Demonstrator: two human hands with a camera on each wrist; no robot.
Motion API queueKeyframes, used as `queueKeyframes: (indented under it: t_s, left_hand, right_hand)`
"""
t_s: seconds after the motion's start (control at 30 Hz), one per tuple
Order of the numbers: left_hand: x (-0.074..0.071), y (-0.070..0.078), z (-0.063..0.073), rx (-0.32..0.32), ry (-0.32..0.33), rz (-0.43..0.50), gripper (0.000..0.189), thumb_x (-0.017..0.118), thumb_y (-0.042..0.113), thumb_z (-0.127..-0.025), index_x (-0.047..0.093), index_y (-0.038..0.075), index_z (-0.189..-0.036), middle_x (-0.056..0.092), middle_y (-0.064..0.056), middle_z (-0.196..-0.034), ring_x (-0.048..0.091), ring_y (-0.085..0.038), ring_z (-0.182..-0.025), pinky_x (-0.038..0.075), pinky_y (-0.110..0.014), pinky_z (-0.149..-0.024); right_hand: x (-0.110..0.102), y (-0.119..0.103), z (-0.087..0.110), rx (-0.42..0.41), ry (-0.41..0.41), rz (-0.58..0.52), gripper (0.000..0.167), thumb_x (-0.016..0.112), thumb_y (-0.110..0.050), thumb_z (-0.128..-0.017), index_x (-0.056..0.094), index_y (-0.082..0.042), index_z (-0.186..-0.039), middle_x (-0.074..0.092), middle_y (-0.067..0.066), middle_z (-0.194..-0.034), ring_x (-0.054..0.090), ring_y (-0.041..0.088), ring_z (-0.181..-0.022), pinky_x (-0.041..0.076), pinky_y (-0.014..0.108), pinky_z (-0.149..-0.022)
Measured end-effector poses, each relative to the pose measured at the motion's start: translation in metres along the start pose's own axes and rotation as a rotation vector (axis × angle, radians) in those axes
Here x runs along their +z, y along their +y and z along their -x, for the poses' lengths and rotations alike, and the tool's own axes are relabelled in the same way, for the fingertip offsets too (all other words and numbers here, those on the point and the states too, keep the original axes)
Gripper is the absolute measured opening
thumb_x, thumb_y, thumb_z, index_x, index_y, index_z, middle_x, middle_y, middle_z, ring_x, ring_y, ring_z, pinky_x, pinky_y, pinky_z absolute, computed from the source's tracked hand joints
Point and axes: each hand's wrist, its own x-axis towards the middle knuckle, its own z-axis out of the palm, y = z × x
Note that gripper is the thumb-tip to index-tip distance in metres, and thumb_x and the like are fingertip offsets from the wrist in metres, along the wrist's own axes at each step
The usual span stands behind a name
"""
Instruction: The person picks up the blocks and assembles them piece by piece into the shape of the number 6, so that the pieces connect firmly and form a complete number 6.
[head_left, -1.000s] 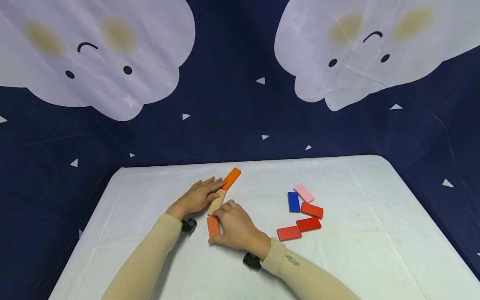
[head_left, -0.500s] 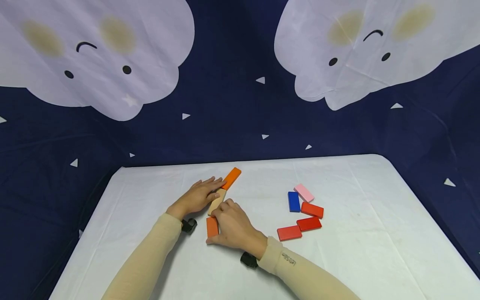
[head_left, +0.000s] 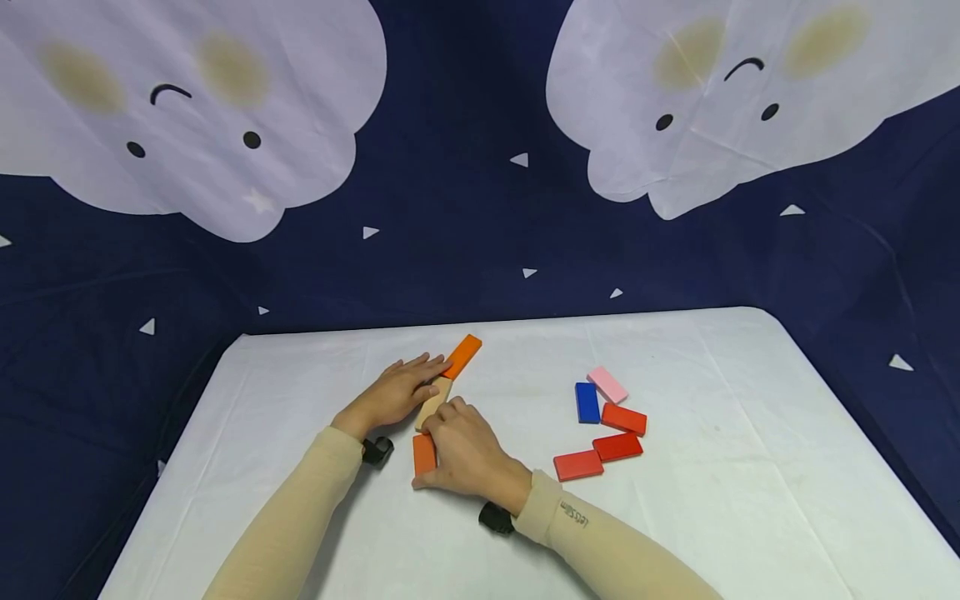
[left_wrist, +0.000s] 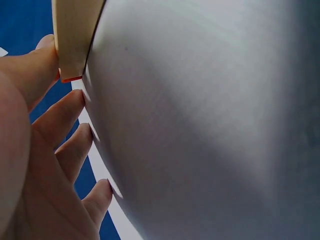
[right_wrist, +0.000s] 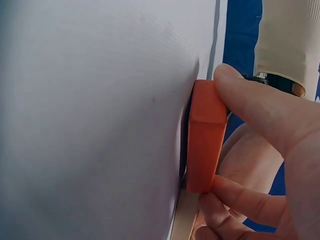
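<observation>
Three blocks lie end to end on the white table. Farthest is an orange block (head_left: 464, 356), then a plain wood block (head_left: 432, 407), then a darker orange block (head_left: 423, 455) nearest the person. My left hand (head_left: 393, 397) rests with extended fingers, its thumb on the wood block and its index fingertip at the far orange block. The right hand (head_left: 472, 450) grips the near orange block by its ends, thumb (right_wrist: 250, 97) at the near end and fingertips at the far end. In the right wrist view that block stands right at the end of the wood block (right_wrist: 185, 216).
Right of the hands lies a loose group: a blue block (head_left: 587, 403), a pink block (head_left: 607, 385) and three red blocks (head_left: 617, 447). The table's far edge (head_left: 525, 322) runs behind them, with a dark blue cloud-print cloth (head_left: 465, 167) beyond.
My right hand has shifted slightly left, bringing the near orange block with it. The left hand and the other blocks stay in place.
</observation>
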Motion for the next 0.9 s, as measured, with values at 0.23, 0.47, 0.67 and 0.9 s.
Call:
queueKeyframes:
  t_s: [0.23,0.47,0.67,0.9]
  left_hand:
    - [-0.001,0.0005,-0.0002,-0.005,-0.007,0.006,0.05,0.048,0.03,-0.107,0.042,0.014,-0.155,0.034,-0.008,-0.161,0.024,-0.033,-0.151,0.012,-0.063,-0.12]
    - [-0.0016,0.0005,0.0002,-0.007,-0.005,0.005,0.051,0.049,0.03,-0.107,0.041,0.015,-0.155,0.034,-0.008,-0.161,0.024,-0.033,-0.151,0.011,-0.062,-0.12]
    - [-0.0011,0.0007,0.0007,-0.001,0.002,0.006,0.051,0.049,0.029,-0.107,0.042,0.014,-0.155,0.035,-0.008,-0.161,0.024,-0.033,-0.15,0.011,-0.063,-0.119]
    - [-0.0004,0.0006,0.0009,0.005,0.006,0.009,0.05,0.049,0.029,-0.107,0.042,0.014,-0.155,0.035,-0.008,-0.16,0.025,-0.034,-0.15,0.012,-0.063,-0.119]
  right_hand:
    - [0.0,0.0007,-0.0018,0.002,-0.019,-0.004,0.067,0.087,-0.062,-0.067,0.072,-0.015,-0.111,0.065,-0.001,-0.101,0.052,0.018,-0.094,0.047,0.029,-0.086]
    - [0.0013,0.0024,-0.0031,-0.001,-0.025,-0.015,0.067,0.087,-0.063,-0.067,0.073,-0.015,-0.111,0.065,-0.001,-0.1,0.05,0.016,-0.092,0.046,0.028,-0.083]
    - [0.0019,0.0026,-0.0042,0.005,-0.029,-0.015,0.067,0.087,-0.064,-0.066,0.073,-0.016,-0.111,0.065,-0.002,-0.1,0.05,0.016,-0.089,0.046,0.027,-0.082]
    - [0.0034,0.0027,-0.0048,0.004,-0.029,-0.011,0.068,0.086,-0.065,-0.065,0.073,-0.016,-0.111,0.065,-0.002,-0.098,0.049,0.015,-0.089,0.046,0.028,-0.081]
